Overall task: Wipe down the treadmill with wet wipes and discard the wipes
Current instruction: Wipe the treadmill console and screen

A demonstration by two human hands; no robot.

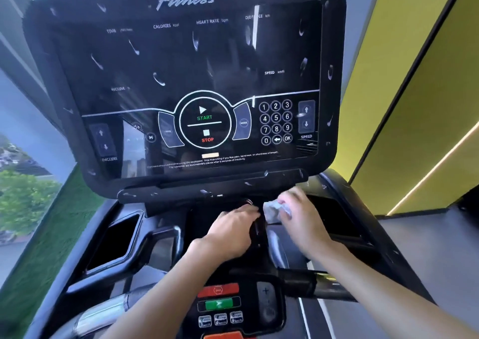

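The wet wipe (276, 210), a soft, light, damp wad that should crumple easily and is best bunched in the fingers, sits just below the treadmill console (197, 79), gripped by the right hand (302, 218), with the left hand (233, 231) just beside it, too blurred to tell whether it grips anything.

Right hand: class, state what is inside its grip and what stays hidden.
A crumpled pale wet wipe sticks out of the right hand on its thumb side. Any more of the wipe bunched in the palm is covered by the hand itself.
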